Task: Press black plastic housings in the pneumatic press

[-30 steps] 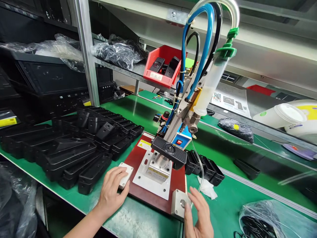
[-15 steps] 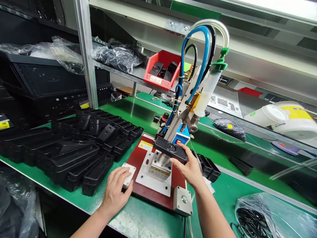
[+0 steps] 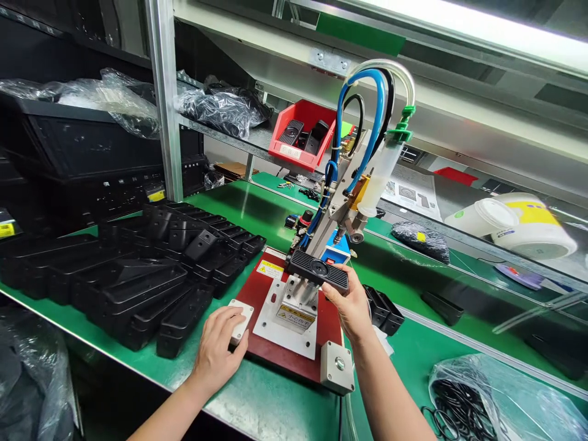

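At the far left I have a heap of black housings on the green bench, stacked close; I judge these unworked, though nothing on them proves it. Next to them my left hand rests on the left button box, fingers bent and slightly apart, gripping nothing; whether the button is pressed, I cannot tell.

At the middle, the ribbed black part sits tilted over the metal fixture, below the dispenser and apart from its tip. The right button box is untouched. My right hand has the part's near end pinched between thumb and fingers, closed on it. I cannot tell whether anything has been dispensed, so I count this piece as unfinished: it is not yet off the fixture. Farther right stands a short row of housings, perhaps finished ones.
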`<state>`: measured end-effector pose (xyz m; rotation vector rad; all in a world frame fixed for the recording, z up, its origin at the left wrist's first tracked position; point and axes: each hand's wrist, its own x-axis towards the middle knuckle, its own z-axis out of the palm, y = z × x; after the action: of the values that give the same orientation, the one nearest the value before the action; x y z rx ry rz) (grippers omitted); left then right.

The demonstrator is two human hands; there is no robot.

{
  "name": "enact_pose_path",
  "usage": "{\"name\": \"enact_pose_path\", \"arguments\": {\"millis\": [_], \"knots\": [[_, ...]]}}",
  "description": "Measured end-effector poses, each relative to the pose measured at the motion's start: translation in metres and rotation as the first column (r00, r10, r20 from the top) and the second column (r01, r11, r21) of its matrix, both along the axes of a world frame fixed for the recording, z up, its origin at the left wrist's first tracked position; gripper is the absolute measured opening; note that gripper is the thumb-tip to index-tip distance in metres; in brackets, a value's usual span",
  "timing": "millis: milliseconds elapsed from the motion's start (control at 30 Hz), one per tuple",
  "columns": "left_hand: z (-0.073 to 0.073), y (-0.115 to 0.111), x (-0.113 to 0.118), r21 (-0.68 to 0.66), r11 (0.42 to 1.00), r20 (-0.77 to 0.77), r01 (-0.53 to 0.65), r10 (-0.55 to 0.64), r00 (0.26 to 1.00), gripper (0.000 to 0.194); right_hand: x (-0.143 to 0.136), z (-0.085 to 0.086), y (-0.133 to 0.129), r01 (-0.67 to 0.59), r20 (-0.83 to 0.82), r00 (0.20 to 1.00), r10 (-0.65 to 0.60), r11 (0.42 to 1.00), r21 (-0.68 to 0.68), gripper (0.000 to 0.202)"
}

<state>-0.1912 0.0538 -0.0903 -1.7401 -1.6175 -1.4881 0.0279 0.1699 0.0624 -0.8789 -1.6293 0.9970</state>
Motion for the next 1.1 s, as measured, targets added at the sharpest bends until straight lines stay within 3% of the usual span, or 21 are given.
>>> {"name": "enact_pose_path", "arguments": {"millis": [100, 200, 333, 433, 500, 633, 767, 900, 1000, 1033, 1100], "knots": [[0.000, 0.000, 0.000, 0.000, 1.000, 0.000, -0.006, 0.006, 1.000, 0.023, 0.001, 0.001, 0.002, 0.008, -0.059, 0.998, -0.008, 1.000, 0.009, 0.054], [-0.003, 0.000, -0.001, -0.007, 1.000, -0.009, 0.001, -0.001, 1.000, 0.024, 0.005, 0.010, 0.002, 0.096, -0.097, 0.991, -0.087, 0.991, 0.096, 0.054], [-0.004, 0.000, -0.001, -0.004, 1.000, -0.022, 0.004, -0.004, 1.000, 0.024, 0.012, 0.017, -0.008, 0.089, 0.051, 0.994, -0.097, 0.987, 0.135, 0.053], [-0.002, 0.000, -0.001, 0.000, 1.000, -0.041, -0.009, 0.009, 0.999, 0.023, 0.017, 0.009, -0.024, 0.051, 0.134, 0.989, -0.066, 0.992, 0.112, 0.052], [0.001, -0.002, 0.000, 0.021, 0.999, -0.052, -0.043, 0.044, 0.998, 0.022, 0.022, 0.000, -0.035, 0.100, 0.111, 0.988, -0.111, 0.990, 0.097, 0.051], [0.007, -0.015, 0.007, 0.189, 0.980, -0.094, -0.061, 0.079, 0.992, 0.028, 0.033, -0.016, -0.058, 0.180, 0.025, 0.983, -0.182, 0.980, 0.080, 0.051], [0.014, -0.030, 0.030, 0.205, 0.970, -0.068, 0.133, -0.122, 0.990, 0.030, 0.033, -0.026, -0.070, 0.128, -0.046, 0.991, -0.123, 0.986, 0.111, 0.048], [0.028, -0.029, 0.055, 0.132, 0.941, 0.049, 0.313, -0.321, 0.946, 0.028, 0.022, -0.021, -0.072, 0.100, -0.143, 0.987, -0.079, 0.985, 0.141, 0.048], [0.042, -0.022, 0.065, 0.068, 0.915, 0.277, 0.398, -0.401, 0.873, 0.029, 0.014, -0.018, -0.082, 0.006, -0.146, 0.989, 0.014, 0.991, 0.132, 0.048], [0.047, -0.020, 0.068, 0.047, 0.886, 0.386, 0.461, -0.442, 0.810, 0.033, 0.013, -0.021, -0.088, -0.039, -0.128, 0.990, 0.054, 0.992, 0.117, 0.048], [0.056, -0.021, 0.074, 0.044, 0.781, 0.608, 0.623, -0.516, 0.603, 0.049, 0.011, -0.034, -0.103, -0.125, -0.080, 0.988, 0.131, 0.989, 0.079, 0.049]]}}
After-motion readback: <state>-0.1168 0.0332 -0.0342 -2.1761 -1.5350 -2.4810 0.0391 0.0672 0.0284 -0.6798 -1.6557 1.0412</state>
